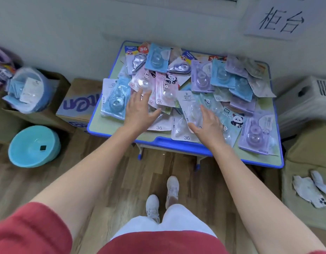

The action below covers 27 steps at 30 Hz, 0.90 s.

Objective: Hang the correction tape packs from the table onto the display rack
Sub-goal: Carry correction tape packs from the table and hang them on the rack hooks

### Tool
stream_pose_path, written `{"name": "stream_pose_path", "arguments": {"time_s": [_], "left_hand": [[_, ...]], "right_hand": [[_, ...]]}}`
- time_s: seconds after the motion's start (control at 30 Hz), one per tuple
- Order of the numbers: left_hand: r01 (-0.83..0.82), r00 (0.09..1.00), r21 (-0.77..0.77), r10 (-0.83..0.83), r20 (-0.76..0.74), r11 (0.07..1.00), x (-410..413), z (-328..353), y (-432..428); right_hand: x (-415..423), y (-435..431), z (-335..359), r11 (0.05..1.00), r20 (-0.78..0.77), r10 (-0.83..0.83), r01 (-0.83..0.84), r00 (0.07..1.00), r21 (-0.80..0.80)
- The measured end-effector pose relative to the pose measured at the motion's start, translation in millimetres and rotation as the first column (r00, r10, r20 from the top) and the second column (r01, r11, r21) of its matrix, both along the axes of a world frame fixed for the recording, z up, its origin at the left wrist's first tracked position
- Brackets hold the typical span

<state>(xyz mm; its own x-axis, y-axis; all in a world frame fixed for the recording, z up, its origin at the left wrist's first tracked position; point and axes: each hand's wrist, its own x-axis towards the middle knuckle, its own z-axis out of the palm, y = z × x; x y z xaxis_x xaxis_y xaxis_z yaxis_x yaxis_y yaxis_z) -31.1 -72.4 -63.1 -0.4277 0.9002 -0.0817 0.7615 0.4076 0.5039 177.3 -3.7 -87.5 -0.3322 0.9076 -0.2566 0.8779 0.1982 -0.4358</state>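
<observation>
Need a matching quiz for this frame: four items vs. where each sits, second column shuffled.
Items
1. teal basin
2. phone
3. paper sign
4. purple pack

Places
A. wall, upper right
B. table, near right corner
C. floor, left of the table
D. beige cushion, right of the table

Pairs: 1-C, 2-D, 3-A, 4-B
</observation>
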Motion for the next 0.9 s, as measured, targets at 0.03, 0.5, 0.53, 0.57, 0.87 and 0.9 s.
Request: {"name": "stream_pose_path", "arguments": {"time_s": [0.03, 0.5, 0.53, 0.57, 0.87, 0.9], "left_hand": [[0.017, 1.000, -0.003, -0.017, -0.004, 1.000, 2, -2, 11], [0.044, 0.998, 0.020, -0.045, 0.046, 0.999, 6, -25, 68], [0.049, 0.998, 0.028, -0.050, 0.041, 0.998, 6, -25, 68], [0.054, 0.998, 0.035, -0.055, 0.035, 0.998, 5, -25, 67], [0.078, 0.996, 0.064, -0.081, 0.039, 0.995, 4, -23, 55], [0.075, 0.996, 0.063, -0.078, 0.044, 0.995, 3, -23, 54]], "right_hand": [[-1, 6, -5, 1.000, 0.011, 0.011, -0.011, 1.000, -0.004], [-17, 18, -31, 0.994, 0.000, 0.044, -0.044, 0.999, 0.102], [-17, 16, -31, 0.995, -0.012, 0.035, -0.034, 0.999, 0.092], [-18, 14, -31, 0.996, -0.030, 0.025, -0.022, 0.999, 0.083], [-22, 0, -19, 0.996, -0.269, -0.035, 0.054, 0.963, 0.065], [-22, -1, -17, 0.997, -0.303, -0.046, 0.062, 0.952, 0.043]]}}
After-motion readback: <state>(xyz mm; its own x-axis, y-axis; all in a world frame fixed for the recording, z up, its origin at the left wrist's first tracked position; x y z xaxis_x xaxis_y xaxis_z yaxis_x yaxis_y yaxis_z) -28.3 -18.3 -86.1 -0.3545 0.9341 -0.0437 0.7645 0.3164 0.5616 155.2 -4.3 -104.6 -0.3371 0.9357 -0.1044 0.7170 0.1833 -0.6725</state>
